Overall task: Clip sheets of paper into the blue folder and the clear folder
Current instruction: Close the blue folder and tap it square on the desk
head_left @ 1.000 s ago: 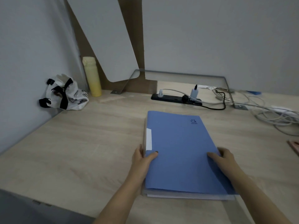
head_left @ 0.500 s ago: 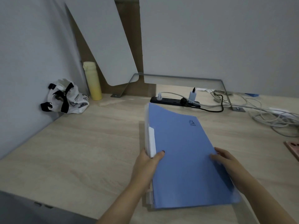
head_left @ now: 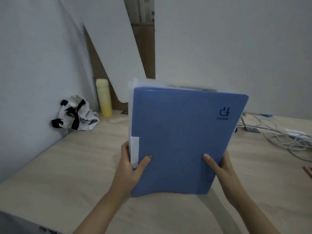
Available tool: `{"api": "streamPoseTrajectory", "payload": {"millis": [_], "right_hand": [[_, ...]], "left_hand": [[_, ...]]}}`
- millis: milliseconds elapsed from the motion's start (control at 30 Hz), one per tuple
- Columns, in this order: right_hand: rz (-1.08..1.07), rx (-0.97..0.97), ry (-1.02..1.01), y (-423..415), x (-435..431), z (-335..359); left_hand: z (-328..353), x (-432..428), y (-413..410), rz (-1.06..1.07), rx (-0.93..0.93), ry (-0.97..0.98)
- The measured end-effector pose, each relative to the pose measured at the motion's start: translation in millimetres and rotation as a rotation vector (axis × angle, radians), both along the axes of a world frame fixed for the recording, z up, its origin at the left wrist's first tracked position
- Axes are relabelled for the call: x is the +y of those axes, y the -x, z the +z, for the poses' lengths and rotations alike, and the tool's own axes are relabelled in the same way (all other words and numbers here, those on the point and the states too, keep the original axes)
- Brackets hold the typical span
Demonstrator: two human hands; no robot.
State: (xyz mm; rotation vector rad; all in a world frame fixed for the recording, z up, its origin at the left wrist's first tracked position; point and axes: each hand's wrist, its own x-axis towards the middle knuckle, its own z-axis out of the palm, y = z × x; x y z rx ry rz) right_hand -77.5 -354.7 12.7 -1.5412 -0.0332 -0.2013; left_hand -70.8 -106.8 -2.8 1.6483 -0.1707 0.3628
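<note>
The blue folder (head_left: 182, 137) is lifted off the desk and tilted up toward me, closed, logo at its top right. Behind it a clear folder (head_left: 143, 82) with white sheets pokes out along the top and left edges. My left hand (head_left: 130, 168) grips the stack's left edge near a white label, thumb on the blue cover. My right hand (head_left: 221, 168) grips the lower right edge, thumb on the cover. Both folders are held together as one stack.
A wooden desk (head_left: 67, 166) lies below. A yellow bottle (head_left: 104, 97) and a white bag with black straps (head_left: 76, 114) sit at the back left corner. Grey cables (head_left: 283, 137) lie at the right. A white board (head_left: 108, 44) leans on the wall.
The folder stack lay flat on the desk a second ago; both hands have raised it and tipped it upright toward me. The view has tilted upward.
</note>
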Motion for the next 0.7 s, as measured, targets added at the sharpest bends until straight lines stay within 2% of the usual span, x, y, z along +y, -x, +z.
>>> {"api": "streamPoseTrajectory", "payload": {"millis": [167, 433, 567, 700], "right_hand": [[0.004, 0.039, -0.067, 8, 13, -17], [-0.132, 0.057, -0.084, 1, 26, -31], [-0.134, 0.204, -0.034, -18, 45, -34], [-0.081, 0.39, 0.021, -43, 76, -44]], "left_hand": [[-28, -4, 8, 0.029, 0.101, 0.175], [-26, -4, -5, 0.109, 0.184, 0.199], [-16, 18, -23, 0.152, 0.288, 0.196], [-11, 57, -49, 0.163, 0.491, 0.083]]}}
